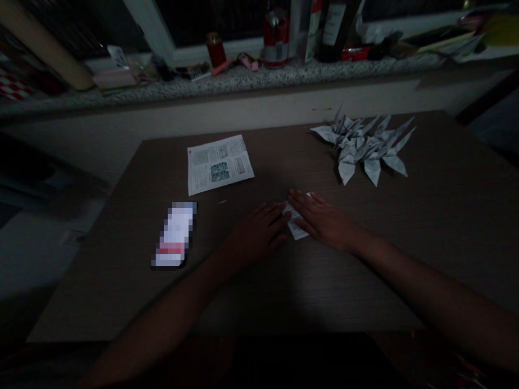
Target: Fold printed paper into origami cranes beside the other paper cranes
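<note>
A small folded piece of printed paper (299, 229) lies flat on the table between my two hands. My right hand (324, 219) rests over its right and upper part, palm down with the fingers stretched out toward the left. My left hand (261, 232) lies flat at the paper's left edge, its fingertips touching or very close to it. Parts of the paper are hidden under the fingers. Farther back to the right stands a cluster of several folded paper cranes (360, 143) made from similar printed paper.
A flat printed sheet (221, 165) lies at the back left of the dark wooden table (259, 292). Closer to me on the left is a lit phone (174, 235). Behind the table runs a granite windowsill (243, 80) with a red can (276, 40), a jar (216, 49) and bottles.
</note>
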Tool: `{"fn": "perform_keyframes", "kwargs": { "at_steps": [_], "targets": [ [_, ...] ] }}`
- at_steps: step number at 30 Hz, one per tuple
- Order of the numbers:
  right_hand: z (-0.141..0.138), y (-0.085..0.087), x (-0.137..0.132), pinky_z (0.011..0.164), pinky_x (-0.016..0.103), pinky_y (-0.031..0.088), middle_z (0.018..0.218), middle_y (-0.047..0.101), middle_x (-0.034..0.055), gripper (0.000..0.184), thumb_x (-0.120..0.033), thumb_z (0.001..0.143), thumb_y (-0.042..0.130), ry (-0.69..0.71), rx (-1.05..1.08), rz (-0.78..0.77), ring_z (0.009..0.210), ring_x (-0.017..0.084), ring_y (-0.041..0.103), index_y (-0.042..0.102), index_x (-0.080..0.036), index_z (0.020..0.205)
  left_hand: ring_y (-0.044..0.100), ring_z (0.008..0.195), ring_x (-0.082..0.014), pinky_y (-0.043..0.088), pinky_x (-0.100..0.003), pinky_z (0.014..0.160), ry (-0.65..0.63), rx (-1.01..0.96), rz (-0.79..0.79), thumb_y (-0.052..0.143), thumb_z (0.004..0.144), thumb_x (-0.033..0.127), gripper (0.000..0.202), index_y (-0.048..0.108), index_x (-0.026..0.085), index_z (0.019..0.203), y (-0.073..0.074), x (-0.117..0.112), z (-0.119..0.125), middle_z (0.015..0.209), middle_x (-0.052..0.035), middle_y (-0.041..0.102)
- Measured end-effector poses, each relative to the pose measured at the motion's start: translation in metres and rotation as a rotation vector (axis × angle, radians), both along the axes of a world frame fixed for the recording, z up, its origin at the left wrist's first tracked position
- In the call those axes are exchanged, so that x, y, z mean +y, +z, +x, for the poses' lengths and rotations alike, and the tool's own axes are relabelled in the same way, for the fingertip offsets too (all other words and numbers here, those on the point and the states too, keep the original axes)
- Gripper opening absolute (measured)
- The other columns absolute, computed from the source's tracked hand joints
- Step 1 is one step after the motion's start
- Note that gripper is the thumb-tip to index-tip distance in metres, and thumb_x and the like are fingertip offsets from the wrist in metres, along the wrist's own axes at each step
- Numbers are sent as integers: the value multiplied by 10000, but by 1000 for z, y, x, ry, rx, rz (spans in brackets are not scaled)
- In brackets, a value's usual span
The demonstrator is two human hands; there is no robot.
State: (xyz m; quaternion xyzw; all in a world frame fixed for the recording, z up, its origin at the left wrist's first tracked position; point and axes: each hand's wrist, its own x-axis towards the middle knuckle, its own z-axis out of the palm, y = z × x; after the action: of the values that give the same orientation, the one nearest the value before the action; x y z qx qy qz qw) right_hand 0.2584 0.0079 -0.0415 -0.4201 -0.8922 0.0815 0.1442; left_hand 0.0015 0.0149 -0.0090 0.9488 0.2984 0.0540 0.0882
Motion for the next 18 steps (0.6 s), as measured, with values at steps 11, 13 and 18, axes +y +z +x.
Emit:
{"fn": "perform_keyframes", "kwargs": {
  "at_steps": [11,13,18],
  "targets": [
    [1,6,-2,1287,559,214,1714,200,196,811,-550,1052,440,3,-31,-34,1592,306,195,137,-138,1681,169,1612,-289,213,-536,1297,-138,-19,-153,501,1080,394,505,423,393,1580,10,7,-21,1748,-50,160],
    [2,5,-1,1292,554,200,1715,189,200,763,-517,1074,392,15,-38,-43,1596,294,181,141,-125,1678,156,1614,-302,230,-548,1290,-157,-20,-174,515,1073,392,520,413,406,1583,12,6,-22,1753,-51,136],
    [2,5,0,1292,557,205,1718,218,143,646,-438,1110,295,-4,-10,-73,1593,263,190,127,-197,1686,122,1616,-345,263,-571,1273,-179,-53,-186,558,1050,412,486,494,431,1531,14,3,-22,1762,-38,81]
  ]
}}
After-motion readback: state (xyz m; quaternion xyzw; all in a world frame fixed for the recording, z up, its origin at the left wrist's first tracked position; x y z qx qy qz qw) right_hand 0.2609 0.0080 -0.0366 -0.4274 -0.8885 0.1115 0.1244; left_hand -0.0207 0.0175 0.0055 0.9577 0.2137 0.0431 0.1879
